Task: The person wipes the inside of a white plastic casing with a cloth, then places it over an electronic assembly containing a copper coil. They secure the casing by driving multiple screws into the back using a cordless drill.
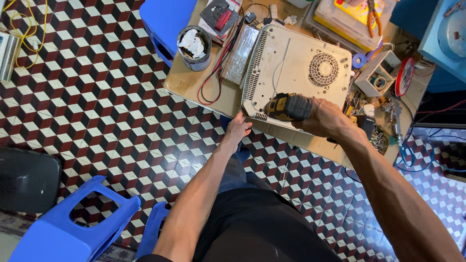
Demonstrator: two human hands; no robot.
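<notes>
Yellow drill [286, 106] gripped in right hand [326, 118], bearing down near front corner of upturned white cooker [291, 68] on desk [187, 80]. Left hand [238, 130], fingers loosely spread, steadying front edge. Possibly slipping off screw, gouging plastic, cooker sliding.

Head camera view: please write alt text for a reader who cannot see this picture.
Seen from above, a person's right hand holds a yellow and black power drill against the corner of a white appliance lying underside up on a cluttered wooden table. The left hand steadies the appliance's near edge, above a patterned tile floor.
</notes>
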